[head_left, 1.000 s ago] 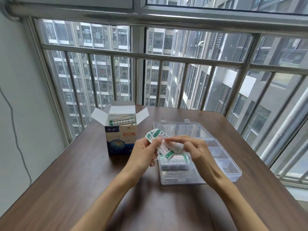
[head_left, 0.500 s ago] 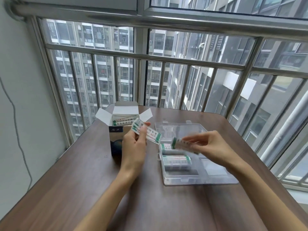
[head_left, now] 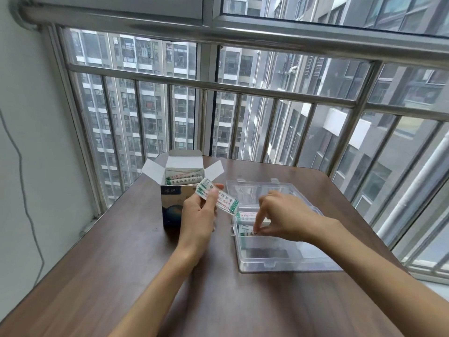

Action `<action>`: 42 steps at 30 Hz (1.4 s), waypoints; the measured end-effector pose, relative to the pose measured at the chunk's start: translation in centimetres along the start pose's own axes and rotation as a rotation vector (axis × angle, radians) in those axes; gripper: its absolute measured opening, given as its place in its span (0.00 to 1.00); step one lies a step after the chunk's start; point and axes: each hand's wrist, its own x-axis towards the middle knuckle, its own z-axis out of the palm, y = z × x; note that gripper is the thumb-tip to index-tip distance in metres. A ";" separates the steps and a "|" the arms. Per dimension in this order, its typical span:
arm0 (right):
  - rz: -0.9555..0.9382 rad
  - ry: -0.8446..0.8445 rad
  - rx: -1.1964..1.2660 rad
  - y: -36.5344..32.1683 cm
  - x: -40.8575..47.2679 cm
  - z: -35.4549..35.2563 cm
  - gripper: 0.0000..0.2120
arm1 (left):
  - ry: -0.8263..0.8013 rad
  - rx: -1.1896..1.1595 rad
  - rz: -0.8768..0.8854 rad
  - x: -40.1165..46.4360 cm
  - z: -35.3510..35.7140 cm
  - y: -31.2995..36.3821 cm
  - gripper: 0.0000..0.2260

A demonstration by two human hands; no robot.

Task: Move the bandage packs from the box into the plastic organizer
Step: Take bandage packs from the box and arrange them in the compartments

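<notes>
Left hand holds spare white-and-green bandage packs ready; right hand fingers pinch one into the clear plastic organizer.

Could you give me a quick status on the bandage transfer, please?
Left hand holds bandage packs. Right hand sets a pack in organizer. Box still stocked. Nothing obstructing.

— How do the two hands sit?

— The left hand is raised, back toward the camera, its thumb and fingers pinching a stack of bandage packs held out at a slant. Its forearm runs up from the lower edge.

— And the other?

— The right hand reaches in from the right, palm down, wrist level, fingertips pointing downward and pinching one pack inside the organizer.
</notes>
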 end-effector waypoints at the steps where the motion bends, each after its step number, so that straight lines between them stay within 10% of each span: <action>1: -0.007 -0.006 -0.037 -0.1 0.2 0.0 0.06 | -0.006 0.002 -0.008 0.0 0.0 0.0 0.10; 6: 0.082 -0.002 0.053 0.4 0.4 0.1 0.08 | -0.060 -0.019 -0.056 -0.2 0.0 0.1 0.09; 11: 0.371 0.140 1.106 -0.4 -1.0 0.0 0.14 | -0.098 -0.081 -0.119 -0.6 0.4 0.2 0.09; 18: 0.442 0.218 1.541 -2.4 -2.1 2.6 0.07 | -0.186 0.038 -0.095 -1.5 1.0 0.4 0.06; 33: 0.484 0.400 1.486 -0.4 -3.2 1.8 0.05 | -0.202 -0.152 -0.246 -1.2 0.7 1.5 0.08; 42: 0.480 0.161 1.008 2.4 -3.5 1.4 0.09 | -0.176 0.483 0.023 0.1 -0.6 -0.6 0.02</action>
